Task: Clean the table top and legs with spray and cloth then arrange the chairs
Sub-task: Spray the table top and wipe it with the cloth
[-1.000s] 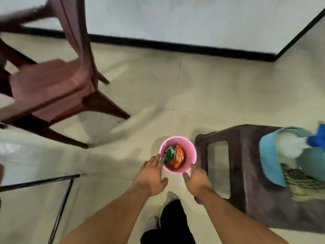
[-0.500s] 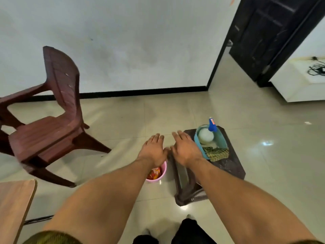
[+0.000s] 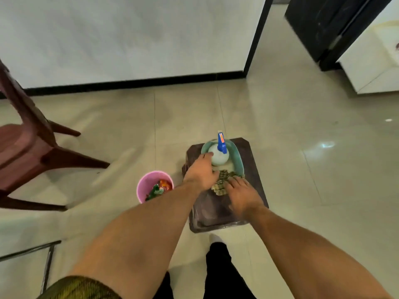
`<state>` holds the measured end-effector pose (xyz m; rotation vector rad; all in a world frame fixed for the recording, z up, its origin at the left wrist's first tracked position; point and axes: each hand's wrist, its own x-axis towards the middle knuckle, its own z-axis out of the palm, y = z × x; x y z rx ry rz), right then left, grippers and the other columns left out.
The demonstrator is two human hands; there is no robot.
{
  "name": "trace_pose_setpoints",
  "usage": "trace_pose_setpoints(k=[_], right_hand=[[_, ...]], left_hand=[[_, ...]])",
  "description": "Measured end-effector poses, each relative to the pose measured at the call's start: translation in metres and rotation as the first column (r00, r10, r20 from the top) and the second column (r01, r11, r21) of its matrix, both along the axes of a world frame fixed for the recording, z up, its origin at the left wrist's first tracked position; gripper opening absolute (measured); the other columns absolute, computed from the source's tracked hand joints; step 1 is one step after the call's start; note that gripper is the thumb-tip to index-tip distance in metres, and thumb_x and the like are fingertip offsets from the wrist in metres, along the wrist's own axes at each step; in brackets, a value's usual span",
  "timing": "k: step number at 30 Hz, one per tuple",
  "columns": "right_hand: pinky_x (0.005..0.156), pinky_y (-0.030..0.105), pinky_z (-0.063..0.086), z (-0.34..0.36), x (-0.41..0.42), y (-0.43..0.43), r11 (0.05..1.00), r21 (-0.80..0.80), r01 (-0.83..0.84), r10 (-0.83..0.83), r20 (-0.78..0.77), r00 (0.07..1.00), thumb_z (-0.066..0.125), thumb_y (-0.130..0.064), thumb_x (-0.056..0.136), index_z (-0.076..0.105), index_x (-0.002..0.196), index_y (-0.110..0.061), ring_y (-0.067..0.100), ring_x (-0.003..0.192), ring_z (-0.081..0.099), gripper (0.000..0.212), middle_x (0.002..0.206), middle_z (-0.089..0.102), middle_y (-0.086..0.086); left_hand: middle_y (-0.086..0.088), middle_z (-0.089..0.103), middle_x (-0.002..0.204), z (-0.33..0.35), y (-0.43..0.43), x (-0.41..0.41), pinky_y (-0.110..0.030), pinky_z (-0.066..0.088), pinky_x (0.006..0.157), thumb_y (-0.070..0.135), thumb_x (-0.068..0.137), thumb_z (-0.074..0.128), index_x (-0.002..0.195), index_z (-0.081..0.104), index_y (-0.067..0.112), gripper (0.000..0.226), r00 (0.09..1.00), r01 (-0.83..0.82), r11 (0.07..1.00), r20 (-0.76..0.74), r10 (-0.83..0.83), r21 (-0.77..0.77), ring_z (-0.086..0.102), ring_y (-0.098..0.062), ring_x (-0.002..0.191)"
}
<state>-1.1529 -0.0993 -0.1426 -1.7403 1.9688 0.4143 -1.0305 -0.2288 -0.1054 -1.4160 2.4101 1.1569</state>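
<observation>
The left hand (image 3: 199, 172) reaches forward with its fingers loosely extended, the tips touching the side of the white spray bottle (image 3: 218, 158); they are not wrapped round it. The right hand (image 3: 241, 193) lies with straight, spread fingers on the checked cloth (image 3: 220, 184), pressing on it rather than pinching it. The two hands sit just beside each other at the centre of the frame. Bottle and cloth both lie in a teal basin (image 3: 238, 159), which stands on a dark brown stool (image 3: 255, 169). Just left of the stool is a pink bucket (image 3: 144, 184) with wrappers inside. A reddish-brown chair (image 3: 26, 152) stands at the left edge, and a metal table leg (image 3: 48, 262) shows at lower left.
</observation>
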Motion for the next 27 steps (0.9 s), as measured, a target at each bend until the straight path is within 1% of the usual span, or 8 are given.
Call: trace_pose_setpoints(k=[3,7,12,15,19,23,25,27], right_hand=[[0.125,0.045,0.001,-0.028,-0.016,-0.006,0.990,0.021,-0.136,0.137,-0.063,0.988,0.050,-0.021,0.093,0.023,0.156,-0.013,0.027,0.152,0.015,0.069,0.162,0.026,0.010],[0.125,0.045,0.000,-0.050,-0.027,-0.018,0.983,-0.016,-0.183,0.182,-0.036,0.983,0.042,-0.016,0.097,0.031,0.153,-0.014,0.028,0.148,0.025,0.057,0.155,0.039,0.009],[0.125,0.037,0.000,-0.071,-0.043,-0.030,0.975,-0.071,-0.212,0.218,0.101,0.971,0.044,-0.019,0.099,0.041,0.148,-0.024,0.020,0.143,0.036,0.050,0.149,0.048,0.000],[0.125,0.034,0.011,-0.070,-0.056,-0.036,0.974,-0.061,-0.217,0.225,0.224,0.948,0.046,-0.017,0.099,0.042,0.149,-0.026,0.020,0.143,0.037,0.051,0.151,0.047,0.000],[0.113,0.037,0.039,-0.058,-0.071,-0.039,0.993,-0.063,-0.096,0.112,0.369,0.923,0.049,-0.016,0.099,0.050,0.143,-0.024,0.022,0.131,0.051,0.044,0.144,0.055,0.002],[0.098,0.040,0.052,-0.051,-0.074,-0.047,0.970,-0.192,0.152,-0.043,0.476,0.878,0.051,-0.015,0.097,0.057,0.133,-0.020,0.023,0.112,0.064,0.037,0.129,0.066,0.003],[0.092,0.035,0.054,-0.048,-0.074,-0.048,0.929,-0.216,0.301,-0.132,0.568,0.813,0.051,-0.010,0.095,0.061,0.126,-0.015,0.023,0.103,0.066,0.033,0.119,0.070,0.005],[0.087,0.029,0.053,-0.040,-0.073,-0.052,0.866,-0.113,0.488,-0.291,0.678,0.675,0.050,-0.007,0.096,0.063,0.121,-0.013,0.019,0.099,0.065,0.029,0.111,0.070,0.003]], left_hand=[[-0.013,0.048,0.149,-0.026,-0.008,-0.024,-0.038,0.039,0.114,0.026,0.090,0.070,0.151,0.039,0.011,0.071,0.995,-0.094,0.996,-0.011,0.094,0.002,0.049,-0.030,0.134],[-0.006,0.056,0.140,-0.048,-0.017,-0.041,-0.040,0.047,0.108,0.028,0.085,0.075,0.145,0.046,0.016,0.068,0.977,-0.212,0.977,0.015,0.212,-0.004,0.055,-0.026,0.128],[-0.003,0.059,0.139,-0.070,-0.023,-0.061,-0.037,0.046,0.105,0.027,0.087,0.076,0.143,0.049,0.018,0.062,0.968,-0.252,0.968,-0.007,0.252,0.001,0.056,-0.023,0.126],[-0.001,0.061,0.137,-0.079,-0.029,-0.071,-0.040,0.049,0.105,0.032,0.087,0.076,0.140,0.052,0.021,0.059,0.960,-0.279,0.960,-0.030,0.279,0.000,0.057,-0.023,0.124],[0.001,0.065,0.130,-0.085,-0.038,-0.082,-0.038,0.051,0.099,0.032,0.090,0.073,0.134,0.057,0.021,0.048,0.951,-0.305,0.952,-0.064,0.304,-0.011,0.060,-0.021,0.118],[-0.002,0.071,0.117,-0.085,-0.048,-0.086,-0.036,0.053,0.091,0.028,0.090,0.071,0.123,0.066,0.020,0.035,0.936,-0.336,0.942,-0.109,0.334,0.000,0.065,-0.022,0.107],[-0.002,0.073,0.113,-0.085,-0.048,-0.085,-0.036,0.053,0.091,0.027,0.089,0.073,0.121,0.068,0.020,0.033,0.926,-0.355,0.935,-0.129,0.355,0.026,0.065,-0.022,0.104],[-0.002,0.074,0.112,-0.081,-0.049,-0.082,-0.036,0.054,0.092,0.028,0.086,0.075,0.118,0.069,0.020,0.034,0.900,-0.403,0.914,-0.160,0.406,0.053,0.067,-0.022,0.103]])
